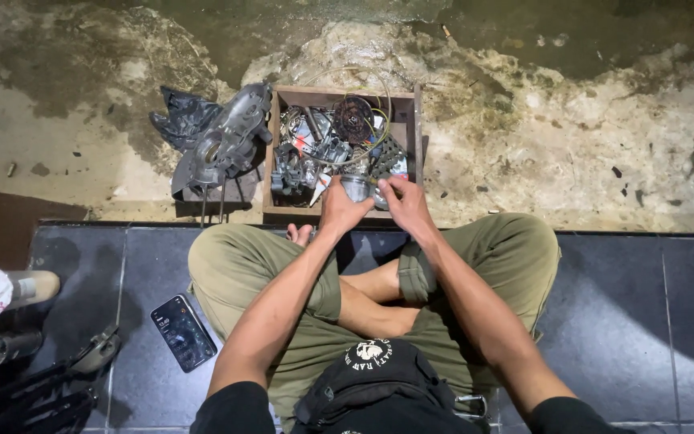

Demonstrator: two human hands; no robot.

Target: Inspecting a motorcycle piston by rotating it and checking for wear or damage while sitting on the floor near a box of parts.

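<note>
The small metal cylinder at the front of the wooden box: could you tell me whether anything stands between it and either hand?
Nothing visible does: the left hand and right hand are both already on the metal cylinder.

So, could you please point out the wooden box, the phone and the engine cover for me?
Wooden box [418, 128]: head view, on its right wall.
Phone [183, 332]: head view, middle of its screen.
Engine cover [226, 141]: head view, middle of the grey casing.

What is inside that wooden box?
The shallow wooden box holds grey metal engine parts, a dark round toothed disc and looped wire. Both hands cover the near corner; lower layers are hidden.
</note>
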